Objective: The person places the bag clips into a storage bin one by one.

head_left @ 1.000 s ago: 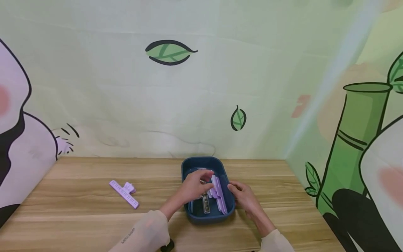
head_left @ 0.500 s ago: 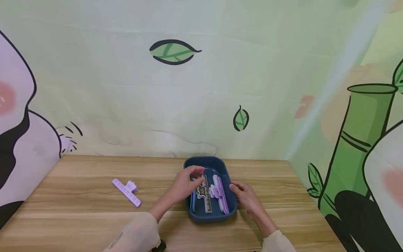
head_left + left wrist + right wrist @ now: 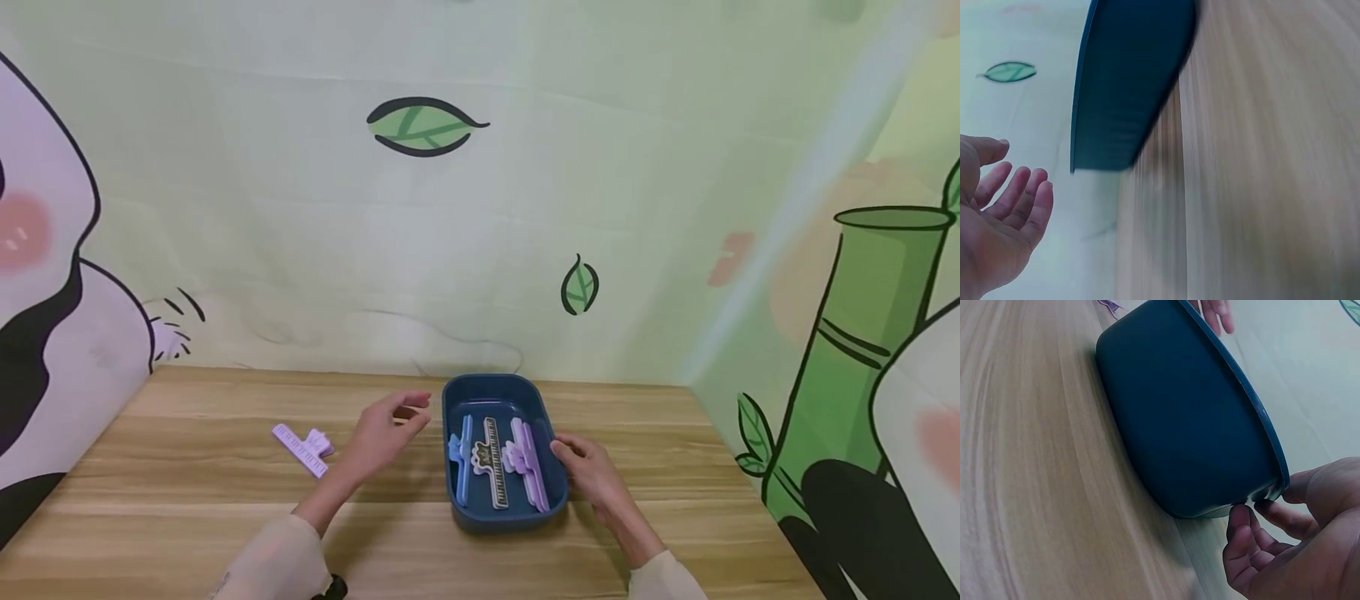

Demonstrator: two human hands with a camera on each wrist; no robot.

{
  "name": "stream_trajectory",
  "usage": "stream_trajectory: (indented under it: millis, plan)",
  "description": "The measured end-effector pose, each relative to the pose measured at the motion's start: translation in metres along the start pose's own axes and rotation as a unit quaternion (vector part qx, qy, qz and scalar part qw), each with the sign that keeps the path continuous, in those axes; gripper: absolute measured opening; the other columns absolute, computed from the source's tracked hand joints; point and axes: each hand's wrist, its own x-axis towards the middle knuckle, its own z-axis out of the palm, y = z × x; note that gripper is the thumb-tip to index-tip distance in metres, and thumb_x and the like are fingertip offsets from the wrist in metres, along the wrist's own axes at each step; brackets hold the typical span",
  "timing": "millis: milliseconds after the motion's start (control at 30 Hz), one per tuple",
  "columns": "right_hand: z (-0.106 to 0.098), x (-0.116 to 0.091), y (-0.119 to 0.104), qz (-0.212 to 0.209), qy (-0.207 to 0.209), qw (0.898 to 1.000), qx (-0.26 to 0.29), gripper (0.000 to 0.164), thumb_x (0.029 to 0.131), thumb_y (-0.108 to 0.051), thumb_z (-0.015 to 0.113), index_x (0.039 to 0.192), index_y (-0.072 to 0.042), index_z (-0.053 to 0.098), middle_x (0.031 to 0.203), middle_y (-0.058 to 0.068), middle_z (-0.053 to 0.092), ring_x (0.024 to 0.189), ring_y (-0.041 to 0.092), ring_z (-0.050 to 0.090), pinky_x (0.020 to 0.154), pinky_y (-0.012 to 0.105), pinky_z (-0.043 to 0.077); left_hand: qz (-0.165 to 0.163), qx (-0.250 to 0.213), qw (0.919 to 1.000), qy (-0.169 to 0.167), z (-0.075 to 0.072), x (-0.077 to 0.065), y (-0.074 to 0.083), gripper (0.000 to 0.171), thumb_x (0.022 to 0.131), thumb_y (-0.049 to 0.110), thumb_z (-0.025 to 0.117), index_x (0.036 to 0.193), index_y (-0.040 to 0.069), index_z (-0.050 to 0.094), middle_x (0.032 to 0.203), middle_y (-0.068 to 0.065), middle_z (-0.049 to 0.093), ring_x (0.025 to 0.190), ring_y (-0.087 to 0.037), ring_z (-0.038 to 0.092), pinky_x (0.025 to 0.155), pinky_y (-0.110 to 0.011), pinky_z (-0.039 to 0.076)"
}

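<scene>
My left hand (image 3: 384,433) hovers above the table just left of a dark blue plastic bin (image 3: 501,521), fingers relaxed and holding nothing. In the left wrist view that hand (image 3: 1007,219) is apart from the bin wall. With thumb at the rim and fingers bent against the outer wall, my right hand (image 3: 596,475) holds the bin's right side. Three long ruler-marked clips lie lengthwise in the bin: a blue clip (image 3: 466,462) at left, a black-and-white clip (image 3: 495,475) in the middle, and a purple clip (image 3: 530,467) at right.
Another purple clip (image 3: 296,446) lies on the wooden table (image 3: 187,533), left of my left hand. Behind the table hangs a printed cloth backdrop (image 3: 315,225), which also runs along the right side.
My left hand has moved left, out from over the bin, uncovering the blue and black-and-white clips. The right hand stays at the bin's right side. The view has shifted slightly.
</scene>
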Motion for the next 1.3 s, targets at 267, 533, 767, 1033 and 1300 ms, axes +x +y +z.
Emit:
stream_trajectory:
  millis: [267, 533, 767, 1033, 1300]
  plan:
    - [-0.001, 0.001, 0.000, 0.000, 0.003, 1.000, -0.003, 0.037, 0.106, -0.016, 0.059, 0.135, 0.008, 0.062, 0.119, 0.024, 0.069, 0.092, 0.029, 0.071, 0.075, 0.039, 0.061, -0.008, 0.025, 0.9995, 0.015, -0.034, -0.008, -0.017, 0.036, 0.102, 0.016, 0.066, 0.136, 0.003, 0.064, 0.128, -0.015, 0.068, 0.113, -0.034, 0.066, 0.089, -0.044, 0.058]
    - [-0.001, 0.001, 0.000, 0.008, 0.005, 1.000, -0.006, 0.036, 0.106, -0.015, 0.059, 0.134, 0.007, 0.063, 0.120, 0.024, 0.069, 0.093, 0.029, 0.071, 0.075, 0.037, 0.061, -0.019, 0.039, 0.9983, 0.041, -0.067, -0.020, -0.032, 0.037, 0.102, 0.014, 0.066, 0.136, 0.001, 0.062, 0.128, -0.020, 0.068, 0.113, -0.035, 0.067, 0.080, -0.034, 0.057]
    - [-0.002, 0.000, -0.002, 0.007, 0.005, 1.000, -0.012, 0.037, 0.106, -0.016, 0.059, 0.135, 0.007, 0.062, 0.120, 0.024, 0.069, 0.091, 0.028, 0.071, 0.074, 0.037, 0.061, -0.025, 0.041, 0.9974, 0.054, -0.090, -0.030, -0.043, 0.039, 0.103, 0.016, 0.065, 0.137, -0.001, 0.061, 0.130, -0.023, 0.066, 0.115, -0.037, 0.065, 0.083, -0.031, 0.056]
    - [-0.001, 0.001, -0.001, 0.003, 0.004, 1.000, -0.010, 0.038, 0.107, -0.018, 0.059, 0.135, 0.007, 0.062, 0.115, 0.023, 0.070, 0.085, 0.028, 0.070, 0.070, 0.038, 0.061, -0.035, 0.065, 0.9948, 0.070, -0.107, -0.038, -0.052, 0.038, 0.103, 0.015, 0.065, 0.136, -0.003, 0.061, 0.129, -0.024, 0.067, 0.114, -0.037, 0.065, 0.081, -0.019, 0.050]
    - [0.000, 0.001, -0.001, 0.002, 0.001, 1.000, -0.010, 0.038, 0.107, -0.018, 0.059, 0.135, 0.008, 0.062, 0.116, 0.024, 0.070, 0.089, 0.029, 0.070, 0.072, 0.039, 0.061, -0.030, 0.067, 0.9942, 0.079, -0.113, -0.042, -0.062, 0.037, 0.102, 0.010, 0.065, 0.133, -0.008, 0.061, 0.126, -0.029, 0.066, 0.112, -0.040, 0.066, 0.079, -0.016, 0.050]
